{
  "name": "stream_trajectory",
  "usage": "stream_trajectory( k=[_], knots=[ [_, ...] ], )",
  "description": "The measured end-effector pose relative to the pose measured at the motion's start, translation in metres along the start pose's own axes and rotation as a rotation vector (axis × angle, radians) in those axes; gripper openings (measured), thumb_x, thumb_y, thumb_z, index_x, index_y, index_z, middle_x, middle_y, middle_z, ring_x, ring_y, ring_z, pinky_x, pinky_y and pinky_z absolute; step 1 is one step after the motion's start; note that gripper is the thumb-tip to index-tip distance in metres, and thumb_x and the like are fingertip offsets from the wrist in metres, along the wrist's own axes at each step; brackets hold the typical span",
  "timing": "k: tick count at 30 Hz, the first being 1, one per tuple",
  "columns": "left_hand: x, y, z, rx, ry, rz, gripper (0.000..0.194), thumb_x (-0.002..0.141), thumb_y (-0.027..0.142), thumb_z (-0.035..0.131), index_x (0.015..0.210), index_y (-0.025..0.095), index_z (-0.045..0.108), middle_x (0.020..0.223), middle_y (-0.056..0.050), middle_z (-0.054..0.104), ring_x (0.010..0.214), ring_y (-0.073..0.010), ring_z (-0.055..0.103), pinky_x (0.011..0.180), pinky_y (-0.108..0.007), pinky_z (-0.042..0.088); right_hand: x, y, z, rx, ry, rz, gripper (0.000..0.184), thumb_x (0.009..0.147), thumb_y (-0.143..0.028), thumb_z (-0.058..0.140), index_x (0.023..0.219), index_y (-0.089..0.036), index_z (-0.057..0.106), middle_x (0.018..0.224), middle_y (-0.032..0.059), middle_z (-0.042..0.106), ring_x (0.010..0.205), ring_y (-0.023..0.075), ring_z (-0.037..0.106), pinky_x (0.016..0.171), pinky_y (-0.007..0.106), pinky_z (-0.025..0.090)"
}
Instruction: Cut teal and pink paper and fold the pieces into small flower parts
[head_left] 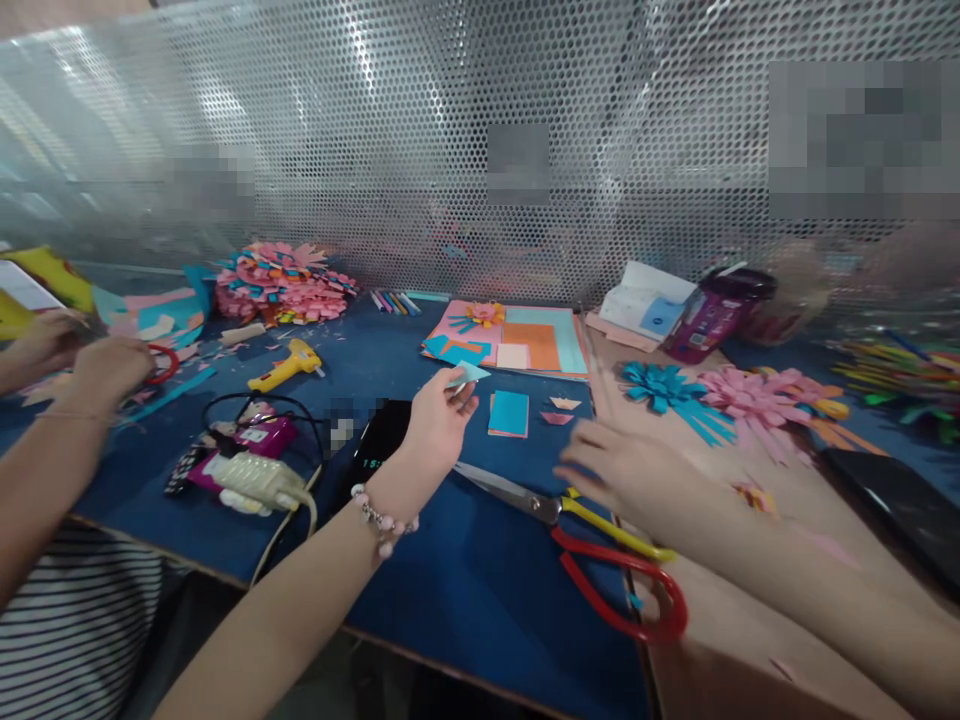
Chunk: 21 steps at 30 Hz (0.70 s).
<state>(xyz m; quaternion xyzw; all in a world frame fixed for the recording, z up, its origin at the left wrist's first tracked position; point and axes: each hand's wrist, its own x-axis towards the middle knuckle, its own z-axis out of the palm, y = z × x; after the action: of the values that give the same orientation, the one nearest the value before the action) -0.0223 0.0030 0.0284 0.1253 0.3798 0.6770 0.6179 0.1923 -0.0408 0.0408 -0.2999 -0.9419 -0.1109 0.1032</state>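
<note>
My left hand (439,415) pinches a folded piece of light blue paper (471,372) between thumb and fingertips, above the blue table. Just right of it lies a small stack of blue paper squares (509,413). My right hand (611,465), a little blurred, hovers over the handles of a large pair of scissors (529,500). Its fingers are apart and nothing shows in them. The scissors lie on the table, blades pointing left, with red and yellow handles. Two small folded paper pieces, one pink (556,418) and one cream (565,403), sit near my right fingertips.
Coloured paper sheets (566,335) lie at the back centre. Paper flowers (750,400) and a purple cup (701,318) stand on the right. Leftward are a yellow glue gun (289,366), a power strip with cables (259,475), a flower pile (281,285) and a co-worker's hands (109,375).
</note>
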Motion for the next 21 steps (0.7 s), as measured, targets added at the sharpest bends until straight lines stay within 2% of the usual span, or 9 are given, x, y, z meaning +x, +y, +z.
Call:
stream_trajectory(
  k=[3, 5, 10, 14, 18, 21],
  knots=[
    [0.005, -0.006, -0.001, 0.017, -0.079, -0.042, 0.007, 0.065, 0.011, 0.059, 0.070, 0.013, 0.054, 0.071, -0.004, 0.058, 0.071, -0.0123, 0.058, 0.074, -0.028, 0.047, 0.028, 0.012, 0.011, -0.199, -0.027, -0.054, 0.018, 0.086, -0.018, 0.047, 0.079, -0.015, 0.064, 0.081, 0.0079, 0.057, 0.079, 0.0184, 0.050, 0.065, 0.029, 0.037],
    [0.007, -0.011, -0.002, 0.049, -0.095, -0.033, 0.005, 0.066, 0.010, 0.057, 0.068, 0.013, 0.053, 0.071, -0.005, 0.058, 0.073, -0.0129, 0.058, 0.079, -0.030, 0.047, 0.039, 0.018, 0.024, -0.246, -0.037, -0.118, 0.017, 0.084, -0.013, 0.048, 0.077, -0.014, 0.063, 0.078, 0.0069, 0.056, 0.077, 0.0180, 0.049, 0.063, 0.029, 0.035],
    [0.012, -0.024, -0.004, 0.116, -0.192, -0.095, 0.005, 0.067, 0.009, 0.054, 0.069, 0.013, 0.052, 0.077, -0.007, 0.058, 0.079, -0.0152, 0.059, 0.084, -0.035, 0.046, 0.045, 0.023, 0.049, -0.298, -0.007, -0.243, 0.022, 0.086, -0.012, 0.043, 0.075, -0.014, 0.062, 0.076, 0.0066, 0.055, 0.074, 0.0182, 0.048, 0.061, 0.030, 0.031],
    [0.015, -0.028, -0.004, 0.218, -0.155, -0.167, 0.012, 0.064, 0.009, 0.059, 0.067, 0.015, 0.049, 0.074, -0.004, 0.057, 0.073, -0.0136, 0.057, 0.084, -0.038, 0.045, 0.047, 0.022, 0.055, -0.321, -0.015, -0.317, 0.023, 0.085, -0.009, 0.042, 0.073, -0.012, 0.061, 0.076, 0.0074, 0.055, 0.075, 0.0179, 0.047, 0.062, 0.031, 0.031],
    [0.014, -0.026, -0.003, 0.271, -0.185, -0.185, 0.012, 0.063, 0.011, 0.060, 0.065, 0.015, 0.049, 0.074, -0.004, 0.057, 0.072, -0.0139, 0.057, 0.084, -0.038, 0.044, 0.050, 0.023, 0.057, -0.329, -0.020, -0.389, 0.022, 0.085, -0.009, 0.041, 0.075, -0.012, 0.061, 0.078, 0.0072, 0.055, 0.076, 0.0181, 0.048, 0.062, 0.031, 0.034],
    [0.014, -0.024, -0.003, 0.266, -0.186, -0.191, 0.010, 0.064, 0.011, 0.059, 0.067, 0.015, 0.049, 0.076, -0.005, 0.057, 0.075, -0.0147, 0.057, 0.084, -0.040, 0.044, 0.047, 0.024, 0.050, -0.320, -0.021, -0.374, 0.022, 0.085, -0.008, 0.041, 0.075, -0.013, 0.060, 0.077, 0.0068, 0.055, 0.076, 0.0177, 0.049, 0.063, 0.030, 0.036]
  ],
)
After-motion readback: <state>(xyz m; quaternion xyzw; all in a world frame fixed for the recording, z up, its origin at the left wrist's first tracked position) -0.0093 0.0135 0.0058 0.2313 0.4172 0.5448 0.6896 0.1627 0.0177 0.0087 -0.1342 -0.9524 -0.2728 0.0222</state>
